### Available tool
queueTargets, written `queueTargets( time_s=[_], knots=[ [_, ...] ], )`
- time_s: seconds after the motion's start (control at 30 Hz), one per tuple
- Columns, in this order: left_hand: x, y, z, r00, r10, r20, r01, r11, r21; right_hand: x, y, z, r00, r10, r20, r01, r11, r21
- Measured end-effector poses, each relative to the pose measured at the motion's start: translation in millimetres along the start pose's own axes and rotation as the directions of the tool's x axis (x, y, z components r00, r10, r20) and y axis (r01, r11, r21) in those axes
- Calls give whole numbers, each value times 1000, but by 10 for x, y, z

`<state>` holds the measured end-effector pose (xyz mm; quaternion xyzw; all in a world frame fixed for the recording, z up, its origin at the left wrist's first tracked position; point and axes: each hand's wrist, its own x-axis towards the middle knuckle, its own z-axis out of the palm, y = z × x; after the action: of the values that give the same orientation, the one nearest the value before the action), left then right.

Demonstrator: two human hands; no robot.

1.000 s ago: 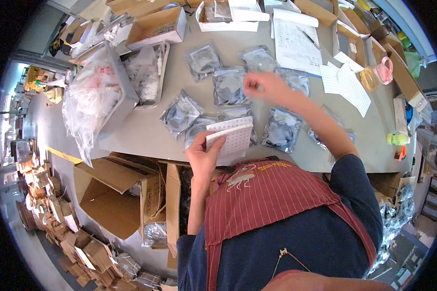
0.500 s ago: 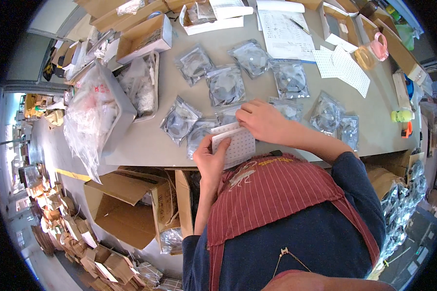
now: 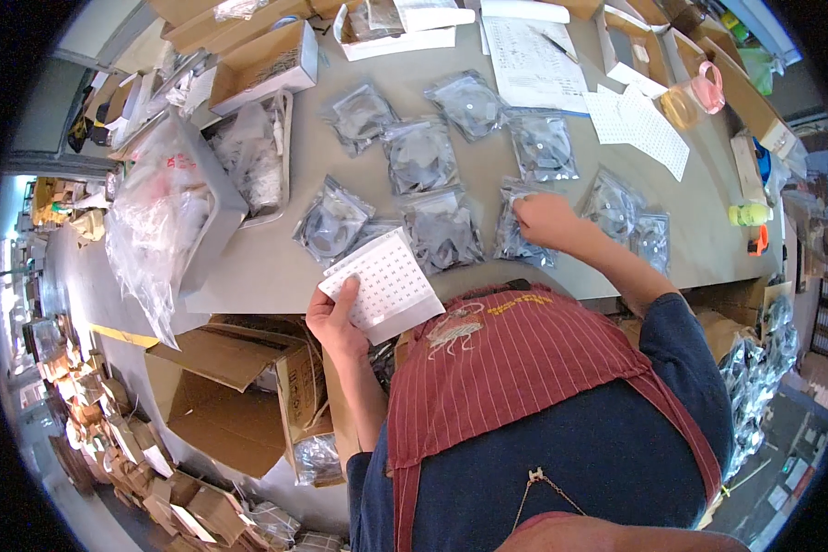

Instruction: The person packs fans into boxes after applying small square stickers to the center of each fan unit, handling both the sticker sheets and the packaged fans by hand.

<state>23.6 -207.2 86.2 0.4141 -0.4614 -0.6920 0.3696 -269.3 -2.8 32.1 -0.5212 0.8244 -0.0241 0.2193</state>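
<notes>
My left hand (image 3: 339, 322) grips a folded white sticker sheet (image 3: 386, 285) printed with rows of small dark marks, thumb on top, just off the table's front edge. To the right, my right hand (image 3: 547, 221) is closed, its fingertips down on a clear zip bag (image 3: 515, 241) with dark contents. Whatever those fingertips hold, if anything, is hidden. Just left of it lies another zip bag (image 3: 440, 230) with a dark coiled part inside. Several similar bags are spread around, among them a bag (image 3: 420, 156) farther back and a bag (image 3: 334, 221) beyond my left hand.
A grey bin (image 3: 221, 198) with clear plastic bags stands at the left. Along the back are an open carton (image 3: 267, 69), a clipboard with papers (image 3: 534, 60) and loose sticker sheets (image 3: 644, 129). A pink-lidded bottle (image 3: 706, 89) stands at the right. An open cardboard box (image 3: 235, 396) sits below the front edge.
My right hand has left the sticker sheet and moved right onto a bag. My left hand has drawn the sheet left and tilted it, uncovering the middle bag.
</notes>
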Motion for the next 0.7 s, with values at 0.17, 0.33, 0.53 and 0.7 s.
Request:
queueTargets(
  time_s=[0.17,0.33,0.53,0.7],
  knots=[
    [-49,60,-44,1000,3,-17,-4,998,-58,437,-195,-267,992,-41,-119,31,996,-89],
    [-122,163,75,999,13,40,-17,995,95,1453,-454,-461,934,-263,-243,340,864,372],
    [-209,250,45,997,37,62,-51,970,240,1893,-747,-337,874,-349,-338,323,937,-131],
    [-256,172,-53,993,112,30,-116,936,333,1502,-1039,-647,941,-250,-230,254,967,-15]
  ],
)
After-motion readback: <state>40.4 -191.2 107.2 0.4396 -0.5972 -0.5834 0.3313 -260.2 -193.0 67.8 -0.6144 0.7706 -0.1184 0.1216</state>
